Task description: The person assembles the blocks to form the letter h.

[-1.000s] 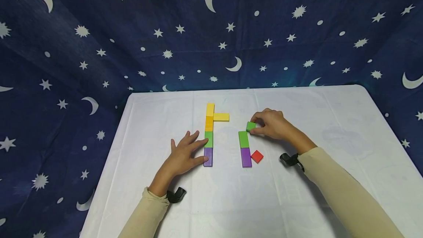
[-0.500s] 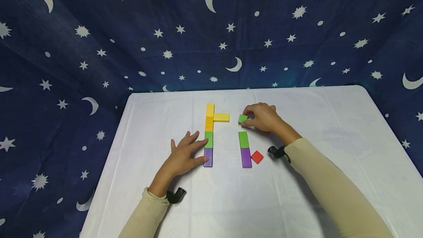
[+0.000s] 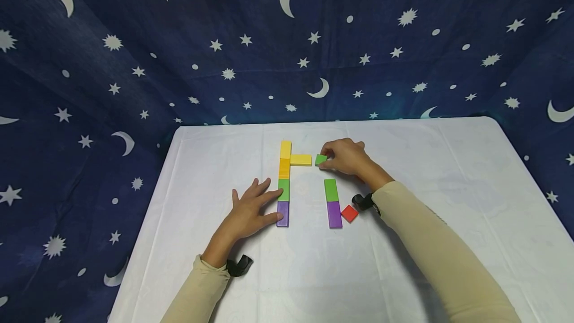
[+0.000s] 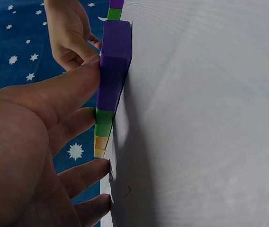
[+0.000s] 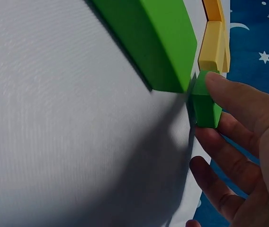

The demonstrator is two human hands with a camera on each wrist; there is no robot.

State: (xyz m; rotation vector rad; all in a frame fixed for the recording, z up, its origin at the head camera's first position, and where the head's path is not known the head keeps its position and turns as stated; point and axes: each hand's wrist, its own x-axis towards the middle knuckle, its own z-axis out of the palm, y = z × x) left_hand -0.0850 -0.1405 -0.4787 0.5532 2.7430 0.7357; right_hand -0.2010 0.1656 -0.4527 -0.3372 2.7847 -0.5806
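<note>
Between thumb and fingers, my right hand (image 3: 347, 157) pinches a small green block (image 3: 320, 160). It lies just right of a sideways yellow block (image 3: 301, 160), with a narrow gap in the head view. My left hand (image 3: 246, 213) has its fingers spread, the thumb touching a purple block (image 3: 283, 216) and the index fingertip at a green block (image 3: 284, 184). Those two continue upward into an orange block (image 3: 284, 168) and a yellow block (image 3: 285, 149), forming a column. In the right wrist view, the pinched green block (image 5: 205, 106) is near the yellow one.
A second, shorter column stands to the right: a green block (image 3: 331, 190) above a purple block (image 3: 334, 215). A red block (image 3: 350, 214) sits turned at an angle against the purple one. White cloth covers the table (image 3: 314, 273); a starry blue curtain (image 3: 251, 14) hangs behind.
My right hand has carried the small green block leftward, from above the short column to near the end of the sideways yellow block. The left hand stays in place.
</note>
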